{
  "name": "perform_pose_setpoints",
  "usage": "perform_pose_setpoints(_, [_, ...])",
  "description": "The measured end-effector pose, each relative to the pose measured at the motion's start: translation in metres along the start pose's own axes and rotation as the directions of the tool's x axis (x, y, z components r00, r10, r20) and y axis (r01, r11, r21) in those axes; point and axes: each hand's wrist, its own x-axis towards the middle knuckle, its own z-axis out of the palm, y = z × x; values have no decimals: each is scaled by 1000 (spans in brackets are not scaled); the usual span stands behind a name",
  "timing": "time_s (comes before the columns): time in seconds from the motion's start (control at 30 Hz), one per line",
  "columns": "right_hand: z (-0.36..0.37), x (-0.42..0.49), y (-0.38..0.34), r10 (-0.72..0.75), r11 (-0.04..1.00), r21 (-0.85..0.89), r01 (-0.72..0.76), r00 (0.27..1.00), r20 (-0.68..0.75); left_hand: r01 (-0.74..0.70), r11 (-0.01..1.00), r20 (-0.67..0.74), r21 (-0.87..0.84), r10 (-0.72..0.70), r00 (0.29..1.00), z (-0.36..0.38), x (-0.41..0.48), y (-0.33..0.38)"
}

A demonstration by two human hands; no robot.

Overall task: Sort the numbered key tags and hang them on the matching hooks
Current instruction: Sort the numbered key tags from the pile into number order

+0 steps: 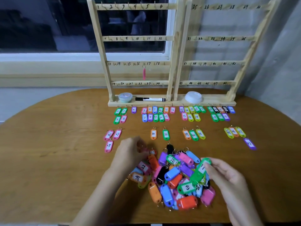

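The oval wood-grain table point(48, 144) filled the lower frame. Two pale wooden hook racks point(175, 46) with handwritten numbers stood at upper centre. Glossy plastic key tags point(172, 176) with white labels lay heaped at lower centre, with sorted rows point(154, 117) above. The right hand point(228, 176) pinched a green tag point(199, 172). Blur hid whether the left hand point(130, 152) gripped anything.

1 head cam, fwd-down, near table point(48, 160)

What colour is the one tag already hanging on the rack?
The hanging tag is pink, clearest in the head view.
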Motion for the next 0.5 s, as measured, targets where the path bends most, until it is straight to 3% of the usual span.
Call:
perform_pose_setpoints(0.33, [-1,6,1,-43,996,-78,43,999,0,119,987,98,-103,-109,989,8,18,5])
perform_pose_setpoints(0.5, [-3,8,0,-44,996,-77,45,999,14,85,975,-11,-204,-89,996,6,16,6])
